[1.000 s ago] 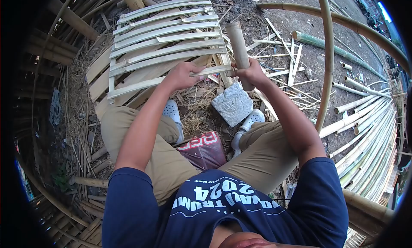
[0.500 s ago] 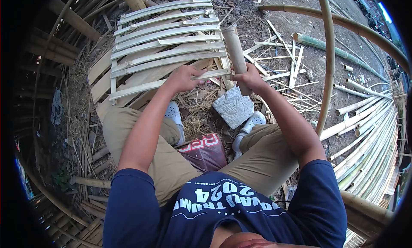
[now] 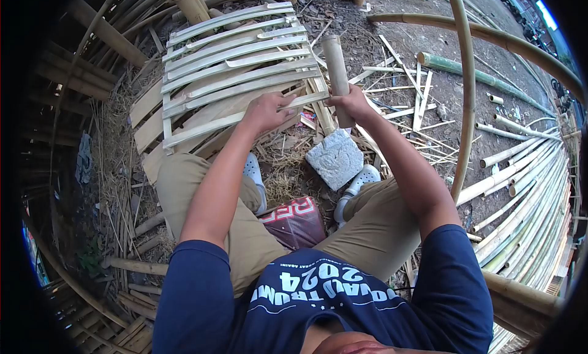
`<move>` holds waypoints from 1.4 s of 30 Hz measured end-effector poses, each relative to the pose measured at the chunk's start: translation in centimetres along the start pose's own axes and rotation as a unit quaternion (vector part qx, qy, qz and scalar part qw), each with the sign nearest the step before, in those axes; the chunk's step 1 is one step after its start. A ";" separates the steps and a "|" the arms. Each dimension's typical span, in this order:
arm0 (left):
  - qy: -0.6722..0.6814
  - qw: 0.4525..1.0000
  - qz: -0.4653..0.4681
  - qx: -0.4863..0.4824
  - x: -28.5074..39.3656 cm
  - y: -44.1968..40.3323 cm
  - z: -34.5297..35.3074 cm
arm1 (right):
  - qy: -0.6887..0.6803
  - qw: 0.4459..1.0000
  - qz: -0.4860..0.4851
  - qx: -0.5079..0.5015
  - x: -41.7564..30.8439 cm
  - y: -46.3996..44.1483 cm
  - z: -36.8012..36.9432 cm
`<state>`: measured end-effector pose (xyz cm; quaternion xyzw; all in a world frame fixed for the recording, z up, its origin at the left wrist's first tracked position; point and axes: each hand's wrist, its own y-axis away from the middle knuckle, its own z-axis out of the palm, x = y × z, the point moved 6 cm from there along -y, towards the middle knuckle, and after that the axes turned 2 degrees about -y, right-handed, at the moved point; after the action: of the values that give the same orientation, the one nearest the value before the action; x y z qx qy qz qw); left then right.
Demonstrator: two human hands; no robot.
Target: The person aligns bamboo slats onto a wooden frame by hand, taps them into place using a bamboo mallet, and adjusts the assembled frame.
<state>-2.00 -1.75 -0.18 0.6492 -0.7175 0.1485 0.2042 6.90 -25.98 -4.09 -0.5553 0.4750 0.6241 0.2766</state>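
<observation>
One dirt ground point(image 3: 398, 38): littered with straw and bamboo offcuts.
Bamboo poles point(image 3: 533, 201): fanned out between 3 and 4 o'clock.
Slatted frame point(image 3: 245, 50): at 11 o'clock, above wide boards point(image 3: 147, 103).
Stone block point(image 3: 335, 159): just beside a shoe point(image 3: 362, 177), which lies at its 5 o'clock.
Left hand point(image 3: 267, 111): partly closed, fingers pinching the frame's nearest slat point(image 3: 211, 129).
Right hand point(image 3: 351, 106): at 1 o'clock, wrapped around a thick bamboo piece point(image 3: 335, 63), beside the slat's end.
</observation>
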 end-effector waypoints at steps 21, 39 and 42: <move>-0.259 0.957 0.043 0.128 8.2 -2.6 3.9 | 0.314 0.947 0.037 0.059 -2.7 6.3 -4.4; -0.181 0.982 0.052 -0.001 4.5 -3.0 -0.4 | 0.442 0.897 0.025 -0.007 -3.2 7.6 -5.4; -0.165 0.978 0.108 0.072 2.7 -2.8 -0.1 | 0.447 0.894 0.016 -0.012 -2.8 7.3 -5.3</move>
<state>0.63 -4.39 1.12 0.5965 -0.7945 0.1123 0.0186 3.45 -33.12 1.06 -0.7711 0.5502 0.3199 0.0181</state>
